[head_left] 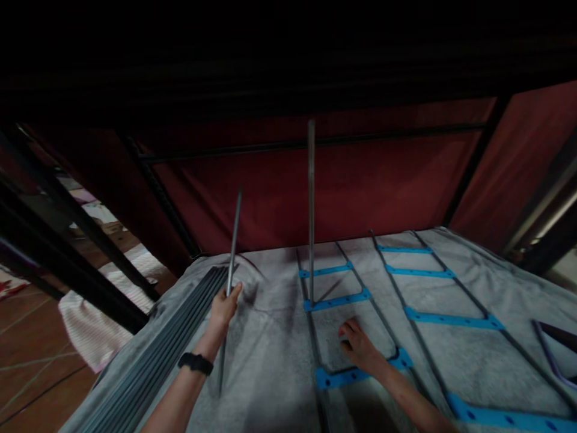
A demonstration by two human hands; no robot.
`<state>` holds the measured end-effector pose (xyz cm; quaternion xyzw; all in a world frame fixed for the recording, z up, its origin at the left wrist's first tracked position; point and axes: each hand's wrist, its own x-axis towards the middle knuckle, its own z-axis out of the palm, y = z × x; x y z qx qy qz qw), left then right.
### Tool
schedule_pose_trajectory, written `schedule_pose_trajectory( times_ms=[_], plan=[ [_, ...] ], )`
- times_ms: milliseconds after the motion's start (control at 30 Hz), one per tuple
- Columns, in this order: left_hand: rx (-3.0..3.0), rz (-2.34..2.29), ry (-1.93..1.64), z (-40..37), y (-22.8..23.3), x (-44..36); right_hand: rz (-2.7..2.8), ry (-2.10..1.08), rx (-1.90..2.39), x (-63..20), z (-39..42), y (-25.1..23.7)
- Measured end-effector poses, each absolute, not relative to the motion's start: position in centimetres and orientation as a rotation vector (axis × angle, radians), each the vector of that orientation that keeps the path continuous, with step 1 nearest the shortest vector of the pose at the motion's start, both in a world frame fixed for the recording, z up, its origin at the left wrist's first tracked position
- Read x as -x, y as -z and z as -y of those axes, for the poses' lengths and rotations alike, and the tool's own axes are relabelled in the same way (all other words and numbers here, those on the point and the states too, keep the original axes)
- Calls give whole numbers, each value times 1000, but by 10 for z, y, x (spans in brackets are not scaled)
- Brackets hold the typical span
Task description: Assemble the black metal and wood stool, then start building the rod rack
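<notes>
My left hand (pixel 226 305) is wrapped round a thin grey metal rod (pixel 235 240), tilted upward over the cloth. My right hand (pixel 356 344) is empty, its fingers loosely curled and apart, above a ladder-like frame. That frame has dark side rods and blue crosspieces with holes (pixel 337 300). From the left end of one crosspiece a metal tube (pixel 311 210) stands upright. A second frame with blue crosspieces (pixel 453 320) lies to the right. Left of my left hand lies a bundle of grey rods (pixel 157 355), side by side.
Grey cloth (pixel 265 361) covers the surface under the frames. Red fabric panels (pixel 270 198) on black bars close off the back. A dark beam (pixel 288 72) spans the top. A dark-edged object (pixel 556 349) lies at the right edge. Striped cloth (pixel 106 319) lies at the left.
</notes>
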<state>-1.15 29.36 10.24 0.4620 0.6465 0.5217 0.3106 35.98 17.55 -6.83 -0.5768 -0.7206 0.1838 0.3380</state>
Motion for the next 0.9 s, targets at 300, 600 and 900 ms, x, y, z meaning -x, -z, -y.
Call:
schedule_pose_trajectory(
  times_ms=[300,600,900],
  plan=[
    [-1026,-1142,-1848,-360,-163,-107,1923,-391,1503,-357,-179,74],
    [-1093,-1414,-1611,-368,-79,-139,1875,-381,1605,-350,-177,73],
    [-1082,-1192,-1679,-439,-113,-191,1887,-214,1617,-345,-174,96]
  ],
)
